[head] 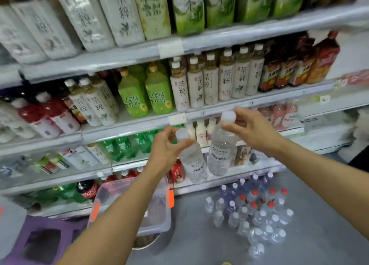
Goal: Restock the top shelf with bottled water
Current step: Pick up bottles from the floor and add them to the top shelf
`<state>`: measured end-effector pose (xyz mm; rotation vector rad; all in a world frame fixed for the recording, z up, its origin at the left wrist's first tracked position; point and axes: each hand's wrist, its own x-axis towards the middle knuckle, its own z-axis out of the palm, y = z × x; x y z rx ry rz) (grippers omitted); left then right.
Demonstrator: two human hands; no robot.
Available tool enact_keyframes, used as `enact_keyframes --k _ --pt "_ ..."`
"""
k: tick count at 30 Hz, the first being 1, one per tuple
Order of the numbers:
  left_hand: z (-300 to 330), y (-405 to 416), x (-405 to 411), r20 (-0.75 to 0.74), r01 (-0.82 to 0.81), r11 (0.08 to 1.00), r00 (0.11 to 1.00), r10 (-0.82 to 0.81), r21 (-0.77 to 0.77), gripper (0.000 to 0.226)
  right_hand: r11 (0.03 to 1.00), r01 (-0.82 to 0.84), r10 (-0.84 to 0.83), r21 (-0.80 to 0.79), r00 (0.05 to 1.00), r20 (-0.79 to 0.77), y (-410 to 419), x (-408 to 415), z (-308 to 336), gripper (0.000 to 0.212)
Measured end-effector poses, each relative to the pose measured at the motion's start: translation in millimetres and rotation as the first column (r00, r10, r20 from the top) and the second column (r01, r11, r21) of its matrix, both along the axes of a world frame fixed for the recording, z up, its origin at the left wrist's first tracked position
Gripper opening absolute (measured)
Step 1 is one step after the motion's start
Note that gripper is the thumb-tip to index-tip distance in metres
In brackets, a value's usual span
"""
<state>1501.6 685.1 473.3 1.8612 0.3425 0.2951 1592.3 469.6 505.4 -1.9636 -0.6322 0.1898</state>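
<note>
**Two water bottles held up before the drink shelves**

Shelves (199, 43) packed with tea and soda fill the background. The left hand (165, 146) pinches the cap of a water bottle (192, 162), which hangs below its fingertips; the right hand (249, 128) pinches a second bottle (219, 152) the same way, just beside the first. Both hang in open air before the shelf edges. Below the fingers, more bottles (257, 210) stand on the grey floor (199, 244), near a clear bin (157, 222).

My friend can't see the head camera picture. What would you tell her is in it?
A person's left hand and right hand each grip a clear water bottle, left and right, by the cap, before drink-filled store shelves. More water bottles stand on the grey floor, beside a clear plastic bin.
</note>
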Motion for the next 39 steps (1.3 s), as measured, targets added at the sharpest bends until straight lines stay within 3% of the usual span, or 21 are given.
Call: enact_keyframes --k 4,9,19,27,34,39 --pt "67 8 -5 0.107 -0.062 0.995 0.992 0.071 -0.079 0.031 0.99 0.071 -0.079 0.123 0.995 0.062 9 -1 70 0.004" --pt "130 25 -21 0.256 -0.139 0.98 0.951 0.172 -0.139 0.035 0.97 0.111 -0.138 0.215 0.984 0.112 27 -10 131 0.028" --pt "205 62 -34 0.269 -0.138 0.988 0.956 0.116 0.064 0.034 0.967 -0.027 -0.035 0.252 0.971 0.238 87 -22 217 0.027" --pt "274 111 2 0.393 -0.18 0.98 0.91 0.135 0.081 0.035 0.965 -0.146 0.054 0.219 0.925 0.376 145 31 297 0.036" --pt "342 164 63 0.457 -0.342 0.936 0.847 0.271 0.079 0.049 0.904 -0.21 -0.014 0.373 0.857 0.515 207 96 407 0.035" --pt "383 205 106 0.515 -0.394 0.919 0.788 0.337 0.003 0.046 0.853 -0.232 -0.074 0.468 0.833 0.548 252 144 478 0.033"
